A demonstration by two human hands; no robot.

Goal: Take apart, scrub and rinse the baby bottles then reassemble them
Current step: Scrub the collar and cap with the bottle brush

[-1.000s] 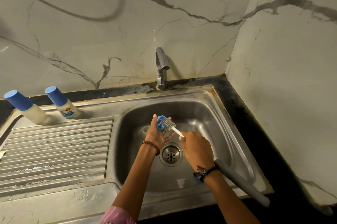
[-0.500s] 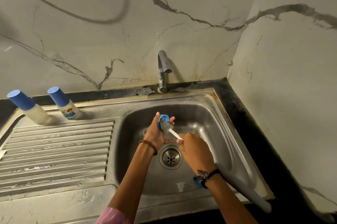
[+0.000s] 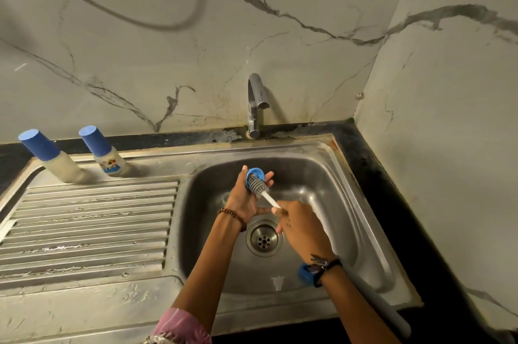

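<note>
Over the basin of the steel sink (image 3: pixel 330 175), the left hand (image 3: pixel 246 198) holds a blue bottle ring (image 3: pixel 253 175) in its curled fingers, with the open side turned toward the person. The right hand (image 3: pixel 302 228) is closed around the white handle of a small brush (image 3: pixel 260 188), and the grey bristle head is pushed into the ring. Both hands are above the drain (image 3: pixel 264 237), a little to the far side of it.

On the basin floor near the front edge, another blue part (image 3: pixel 303 272) lies partly hidden under the right wrist; beside it, to the left, a small clear piece (image 3: pixel 278 282) lies on the steel. A grey tube (image 3: pixel 375 299) runs from below the right wrist toward the near right corner.

On the far left of the draining board (image 3: pixel 84 226) stand two baby bottles with blue caps, one at the left (image 3: pixel 47 156) and one to its right (image 3: pixel 103 154), close together. The tap (image 3: pixel 255 102) stands behind the basin, and I see no water coming from it.
</note>
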